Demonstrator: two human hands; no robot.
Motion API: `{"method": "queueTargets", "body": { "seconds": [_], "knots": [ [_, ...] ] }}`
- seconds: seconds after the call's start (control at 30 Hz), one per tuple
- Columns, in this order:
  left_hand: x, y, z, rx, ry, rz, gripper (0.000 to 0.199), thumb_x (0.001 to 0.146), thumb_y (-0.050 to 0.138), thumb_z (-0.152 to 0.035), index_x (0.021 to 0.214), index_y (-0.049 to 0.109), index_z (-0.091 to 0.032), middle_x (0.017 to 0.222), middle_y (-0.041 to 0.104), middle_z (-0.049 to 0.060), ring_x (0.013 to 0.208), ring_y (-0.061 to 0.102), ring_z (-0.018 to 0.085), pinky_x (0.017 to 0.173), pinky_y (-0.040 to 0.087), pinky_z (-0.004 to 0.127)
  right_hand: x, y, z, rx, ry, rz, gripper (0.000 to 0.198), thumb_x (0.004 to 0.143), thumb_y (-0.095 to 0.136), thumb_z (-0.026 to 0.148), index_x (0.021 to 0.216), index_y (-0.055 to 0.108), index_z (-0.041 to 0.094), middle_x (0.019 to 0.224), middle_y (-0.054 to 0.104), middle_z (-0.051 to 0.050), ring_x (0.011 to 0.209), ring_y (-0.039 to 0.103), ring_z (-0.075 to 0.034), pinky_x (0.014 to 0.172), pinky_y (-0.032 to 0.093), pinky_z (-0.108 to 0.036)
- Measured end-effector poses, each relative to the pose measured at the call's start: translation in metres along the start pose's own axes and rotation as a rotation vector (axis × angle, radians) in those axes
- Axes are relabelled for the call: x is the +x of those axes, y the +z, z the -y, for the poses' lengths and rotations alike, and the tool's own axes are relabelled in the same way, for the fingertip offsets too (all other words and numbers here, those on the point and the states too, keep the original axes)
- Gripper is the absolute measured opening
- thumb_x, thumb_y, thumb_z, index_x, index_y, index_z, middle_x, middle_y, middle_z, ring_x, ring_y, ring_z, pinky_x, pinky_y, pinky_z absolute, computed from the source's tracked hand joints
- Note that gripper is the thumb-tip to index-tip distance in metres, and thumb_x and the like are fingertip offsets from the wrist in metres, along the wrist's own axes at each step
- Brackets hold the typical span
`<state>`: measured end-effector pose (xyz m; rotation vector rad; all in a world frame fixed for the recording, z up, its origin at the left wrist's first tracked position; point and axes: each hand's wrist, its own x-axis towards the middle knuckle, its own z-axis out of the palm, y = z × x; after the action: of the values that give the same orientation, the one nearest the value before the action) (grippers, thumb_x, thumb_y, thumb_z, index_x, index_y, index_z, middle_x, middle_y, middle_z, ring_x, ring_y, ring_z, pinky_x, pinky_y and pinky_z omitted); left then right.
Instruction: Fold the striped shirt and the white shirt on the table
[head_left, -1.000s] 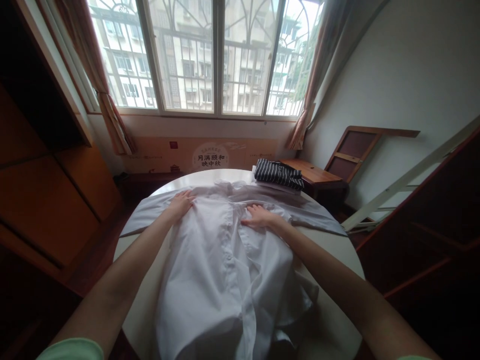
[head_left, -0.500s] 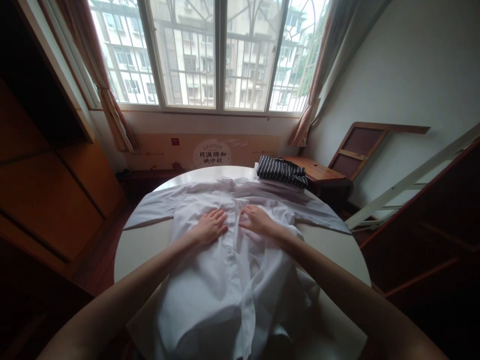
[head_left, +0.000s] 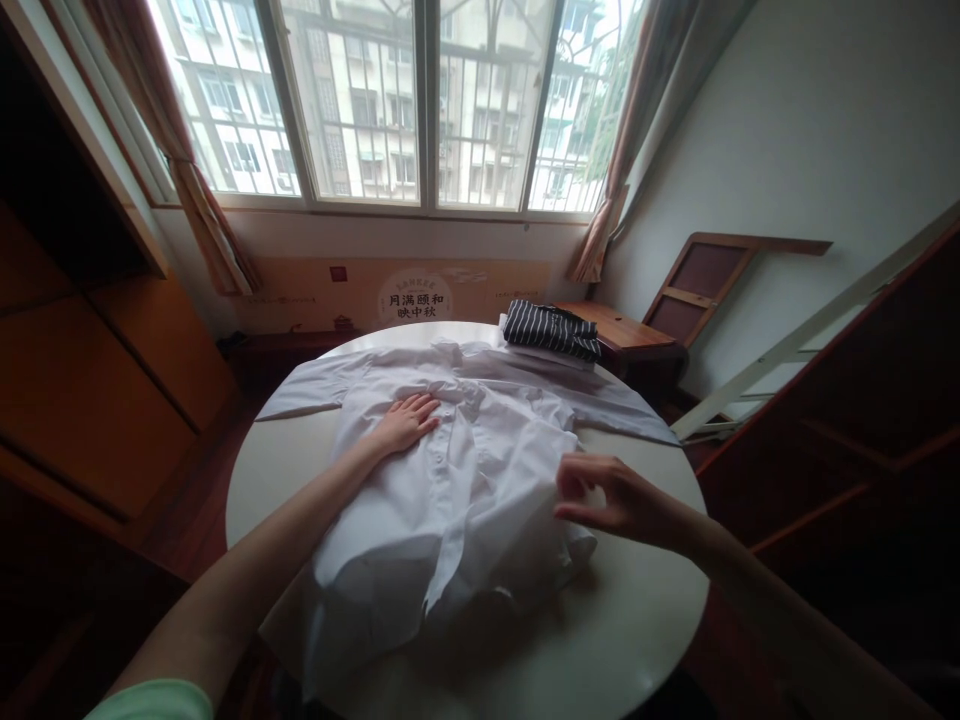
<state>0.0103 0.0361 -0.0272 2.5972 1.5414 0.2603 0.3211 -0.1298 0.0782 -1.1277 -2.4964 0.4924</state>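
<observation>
A white button-up shirt (head_left: 382,530) lies front up across the round table, its sleeves spread to both sides at the far end. My left hand (head_left: 409,422) rests flat on the chest beside the button placket, fingers stretched out. At the right side of the shirt, my right hand (head_left: 600,492) has its fingers curled toward the thumb, with the fingertips at the cloth; it seems to pinch the side edge. The lower front is rumpled, and the loose front strip slants toward the near hem.
The round white table (head_left: 637,620) carries a folded stack with a black striped garment (head_left: 551,332) on top at the far right. Beyond it stand a small wooden table (head_left: 626,328) and a folded wooden piece (head_left: 701,285). Orange cabinets (head_left: 150,350) line the left.
My right hand has moved from the shirt's chest out to its right side and curled. My left hand stays on the chest. The shirt's lower front has shifted and creased. The view has tilted slightly.
</observation>
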Motion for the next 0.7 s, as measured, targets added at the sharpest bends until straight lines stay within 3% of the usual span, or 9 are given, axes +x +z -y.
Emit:
{"method": "queueTargets", "body": {
  "seconds": [0.1, 0.27, 0.37, 0.53, 0.7],
  "knots": [
    [0.002, 0.003, 0.001, -0.003, -0.013, -0.021, 0.056, 0.088, 0.020, -0.054, 0.135, 0.035, -0.028, 0.145, 0.030, 0.001, 0.133, 0.024, 0.021, 0.107, 0.019, 0.040, -0.035, 0.011, -0.013, 0.043, 0.041, 0.083, 0.028, 0.069, 0.068, 0.036, 0.087, 0.056, 0.018, 0.086, 0.057, -0.003, 0.075, 0.054, -0.015, 0.065, 0.044, -0.025],
    [0.003, 0.003, 0.001, -0.006, -0.014, -0.023, 0.056, 0.088, 0.021, -0.054, 0.134, 0.036, -0.028, 0.145, 0.031, 0.002, 0.133, 0.024, 0.021, 0.106, 0.020, 0.041, -0.056, 0.054, -0.027, -0.014, 0.078, -0.216, 0.020, 0.078, 0.055, 0.020, 0.098, 0.055, 0.019, 0.100, 0.054, -0.008, 0.084, 0.055, -0.016, 0.073, 0.047, -0.028],
    [0.002, 0.000, 0.000, -0.015, -0.031, 0.000, 0.056, 0.088, 0.023, -0.054, 0.134, 0.036, -0.027, 0.145, 0.031, 0.001, 0.133, 0.023, 0.020, 0.107, 0.019, 0.039, -0.052, 0.064, -0.028, -0.031, 0.032, -0.245, 0.012, 0.079, 0.048, 0.013, 0.085, 0.057, 0.019, 0.087, 0.056, -0.006, 0.076, 0.056, -0.014, 0.067, 0.046, -0.026],
    [0.001, -0.007, -0.004, -0.032, -0.046, 0.036, 0.055, 0.089, 0.021, -0.051, 0.134, 0.036, -0.025, 0.145, 0.031, 0.001, 0.133, 0.023, 0.018, 0.108, 0.020, 0.036, -0.059, 0.040, -0.020, -0.026, 0.115, -0.142, 0.011, 0.068, 0.049, 0.008, 0.069, 0.048, 0.019, 0.065, 0.052, 0.001, 0.057, 0.049, -0.010, 0.055, 0.041, -0.021],
    [0.001, -0.003, -0.003, -0.037, -0.061, 0.027, 0.054, 0.090, 0.019, -0.049, 0.135, 0.036, -0.026, 0.145, 0.029, 0.000, 0.134, 0.023, 0.019, 0.108, 0.018, 0.038, -0.103, 0.012, -0.008, -0.047, 0.285, -0.103, 0.012, 0.063, 0.048, 0.012, 0.061, 0.040, 0.020, 0.054, 0.045, 0.004, 0.050, 0.043, -0.009, 0.048, 0.033, -0.020]
  ]
}}
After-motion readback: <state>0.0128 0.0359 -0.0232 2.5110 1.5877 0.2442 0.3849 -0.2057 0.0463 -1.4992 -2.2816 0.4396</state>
